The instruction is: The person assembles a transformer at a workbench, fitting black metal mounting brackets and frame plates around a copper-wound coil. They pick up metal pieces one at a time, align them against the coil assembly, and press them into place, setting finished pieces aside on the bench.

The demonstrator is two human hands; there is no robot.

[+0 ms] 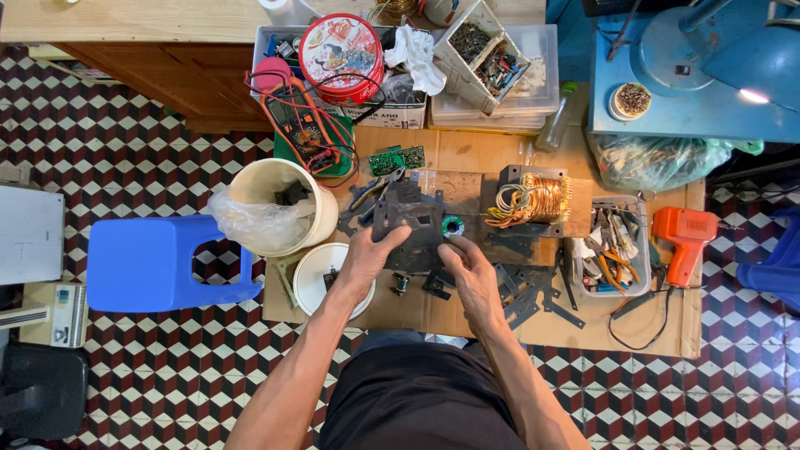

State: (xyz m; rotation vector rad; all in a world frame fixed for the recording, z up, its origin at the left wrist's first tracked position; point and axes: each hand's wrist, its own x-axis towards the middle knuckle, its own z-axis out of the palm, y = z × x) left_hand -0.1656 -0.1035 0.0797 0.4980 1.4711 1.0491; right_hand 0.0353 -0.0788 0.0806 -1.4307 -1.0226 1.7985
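Both hands work on a stack of dark metal plates (408,227), probably transformer laminations, held over the cardboard sheet (467,321) spread on the tiled floor. The left hand (367,260) grips the stack's left edge, fingers curled round it with the thumb on top. The right hand (471,271) sits at the lower right edge, fingers bent and pressed to the plates; whether it pinches a single sheet cannot be told. The stack looks stiff and fairly heavy for its size, with thin edges likely sharp, so it is best gripped flat across the faces or by the thick sides, not by a single corner. Loose plates (533,292) lie just right of the hands. A copper-wound coil (537,198) stands beyond, a white bucket (279,204) to the left, and an orange soldering gun (685,237) far right.
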